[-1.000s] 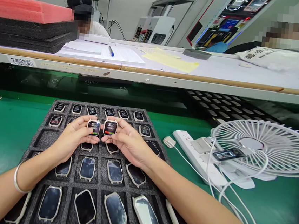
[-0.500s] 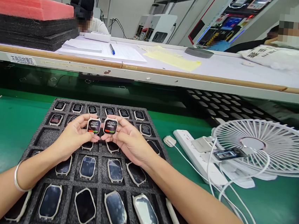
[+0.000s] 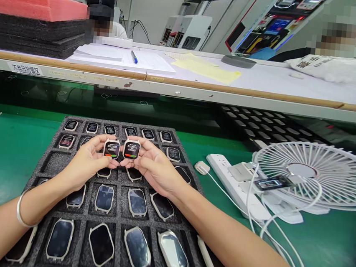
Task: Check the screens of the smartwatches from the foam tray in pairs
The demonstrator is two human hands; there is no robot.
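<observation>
Over a dark foam tray [image 3: 116, 219] I hold two strapless smartwatches side by side, faces toward me. My left hand [image 3: 95, 155] grips one smartwatch [image 3: 112, 147] between thumb and fingers. In my right hand [image 3: 150, 160] is the other smartwatch [image 3: 131, 148], pinched the same way. Both screens are lit with small text and a red and green bar at the bottom. More watch bodies lie in the tray's compartments, such as a dark-screened watch [image 3: 101, 245] near the front. Those in the far row, like one watch [image 3: 71, 125], show lit text. My forearms hide parts of the tray.
Right of the tray are a white power strip [image 3: 239, 185] with cables and a white fan [image 3: 343, 179]. A raised shelf [image 3: 182, 92] crosses behind, bearing papers, a pen [image 3: 134, 56] and stacked foam [image 3: 35, 6]. Another tray [image 3: 270, 125] sits beneath it. Two people are beyond.
Both hands stay almost still with the same smartwatches held over the tray. The person behind the shelf at left has turned their head slightly. The person at right has shifted.
</observation>
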